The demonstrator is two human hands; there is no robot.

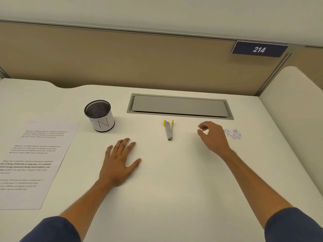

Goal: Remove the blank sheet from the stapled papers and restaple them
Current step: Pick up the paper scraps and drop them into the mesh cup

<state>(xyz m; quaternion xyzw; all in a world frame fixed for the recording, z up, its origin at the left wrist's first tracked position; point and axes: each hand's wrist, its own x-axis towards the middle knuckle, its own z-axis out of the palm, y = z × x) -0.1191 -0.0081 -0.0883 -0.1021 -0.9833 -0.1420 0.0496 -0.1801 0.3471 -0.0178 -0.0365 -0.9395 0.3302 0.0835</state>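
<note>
Near the left edge of the desk (174, 180) lie the papers (35, 163), printed side up, their long axis running from the near edge toward the back, tilted a little rightward at the far end. We keep our left hand (120, 161) flat on the bare desk, fingers spread, holding nothing, well right of the sheets. Our right hand (212, 137) hovers with fingers loosely curled, also empty, between the stapler (169, 130) and a small heap of staples (233, 134). The stapler's long axis points toward us, yellow end away. We judge the tools are set centrally for easy reach.
</note>
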